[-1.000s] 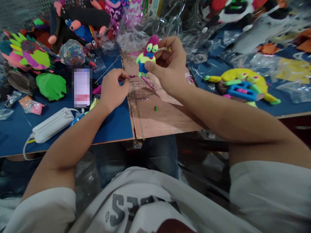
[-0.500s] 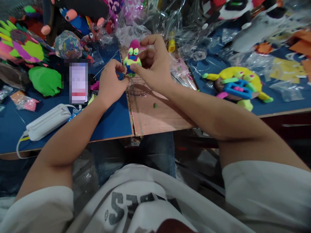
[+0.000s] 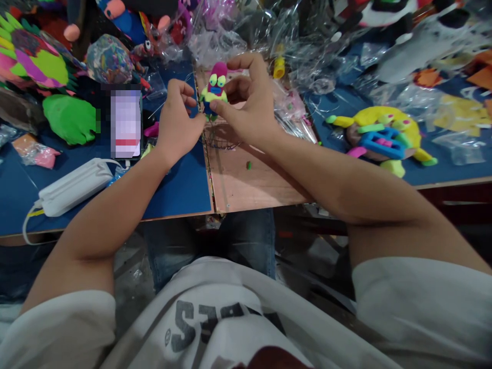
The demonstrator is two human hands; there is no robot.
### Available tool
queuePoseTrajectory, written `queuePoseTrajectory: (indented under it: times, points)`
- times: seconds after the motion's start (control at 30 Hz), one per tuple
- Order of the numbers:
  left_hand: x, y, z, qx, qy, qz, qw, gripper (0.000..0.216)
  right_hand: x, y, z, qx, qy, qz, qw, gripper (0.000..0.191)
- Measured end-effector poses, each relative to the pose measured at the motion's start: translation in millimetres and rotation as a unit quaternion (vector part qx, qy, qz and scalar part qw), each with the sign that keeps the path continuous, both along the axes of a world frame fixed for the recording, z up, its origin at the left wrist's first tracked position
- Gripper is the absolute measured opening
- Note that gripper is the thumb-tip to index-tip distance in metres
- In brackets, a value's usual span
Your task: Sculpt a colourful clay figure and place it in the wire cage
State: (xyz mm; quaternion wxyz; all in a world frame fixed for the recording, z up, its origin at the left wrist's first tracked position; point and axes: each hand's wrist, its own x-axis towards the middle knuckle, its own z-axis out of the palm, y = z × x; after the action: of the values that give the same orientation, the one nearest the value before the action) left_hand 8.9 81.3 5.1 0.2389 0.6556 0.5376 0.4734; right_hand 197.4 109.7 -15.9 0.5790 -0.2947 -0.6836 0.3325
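A small clay figurine [image 3: 218, 82] stands upright, with a magenta top, bulging yellow eyes, a blue mouth and a yellow and blue body. My right hand [image 3: 251, 102] grips it from the right, thumb across its front and fingers curled behind. On the figurine's left is my left hand [image 3: 177, 115], its fingers bent and apart from the thumb. That thumb's tip is close to the figurine's base; whether it touches, I cannot tell. Below the figurine, a wire mesh piece [image 3: 225, 141] shows on the wooden board, partly hidden by my right hand.
A phone [image 3: 126, 123] and a white power strip [image 3: 75, 187] lie on the left. The wooden board [image 3: 261, 184] bears a tiny green bit [image 3: 249, 165]. To the right lies a yellow clay character [image 3: 384, 133]. Plastic wrapping [image 3: 315, 56] and several clay models crowd the back.
The fingers of my left hand have drawn back slightly from the figurine and spread from the thumb. My right hand keeps its hold. The whole view has shifted a little.
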Motion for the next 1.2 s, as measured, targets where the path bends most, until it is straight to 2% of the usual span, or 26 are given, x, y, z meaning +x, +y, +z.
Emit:
queuePoseTrajectory:
  times: [0.27,0.47,0.6,1.03,1.2]
  points:
    - [3.4,-3.4,1.5,0.003,0.014,0.01,1.0,0.05,1.1,-2.0,5.3,0.016,-0.074,-0.024,0.997,0.064]
    - [5.2,-5.4,2.9,0.0,0.012,0.009,1.0,0.052,4.3,-2.5,5.8,0.013,-0.089,-0.018,0.996,0.056]
    - [5.3,-5.5,2.3,-0.005,0.008,0.009,1.0,0.051,5.3,-1.0,6.0,0.019,-0.079,-0.025,0.996,0.06]
    - [3.8,-3.9,3.3,-0.002,0.019,0.019,1.0,0.047,7.7,2.8,-6.4,0.035,-0.076,-0.007,0.996,0.058]
    - [0.2,3.2,-1.2,-0.025,-0.026,0.016,0.999,0.039,5.5,4.5,-11.2,0.052,-0.082,-0.026,0.995,0.06]
